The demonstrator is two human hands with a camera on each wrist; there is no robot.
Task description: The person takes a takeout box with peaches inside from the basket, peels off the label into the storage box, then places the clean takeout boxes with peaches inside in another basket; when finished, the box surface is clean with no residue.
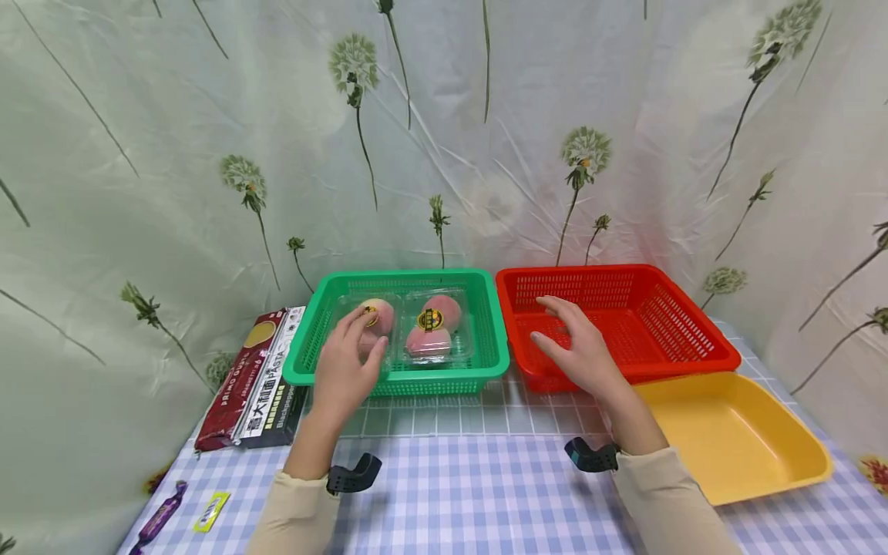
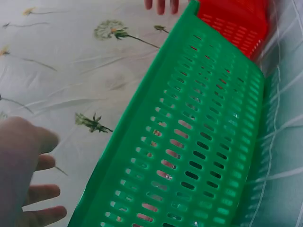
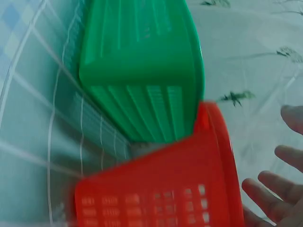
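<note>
Two clear plastic boxes of pink-and-cream peaches lie side by side in a green basket (image 1: 409,387). My left hand (image 1: 345,362) is over the left peach box (image 1: 380,312) and covers part of it. Its fingers are extended and grip nothing; whether the fingertips touch the lid I cannot tell. The right peach box (image 1: 435,327) has a black and yellow round sticker. Above the near left part of a red basket (image 1: 624,331) hovers my right hand (image 1: 572,343), thumb and fingers spread, holding nothing. In the right wrist view, the right hand's fingers (image 3: 277,191) appear beside the red rim.
A yellow tray (image 1: 735,439) stands right of the red basket. Left of the green basket lie a dark red pasta packet (image 1: 239,385) and a black pepper box (image 1: 280,416). A purple-wrapped candy (image 1: 161,515) and a small yellow packet (image 1: 211,512) rest at the front left.
</note>
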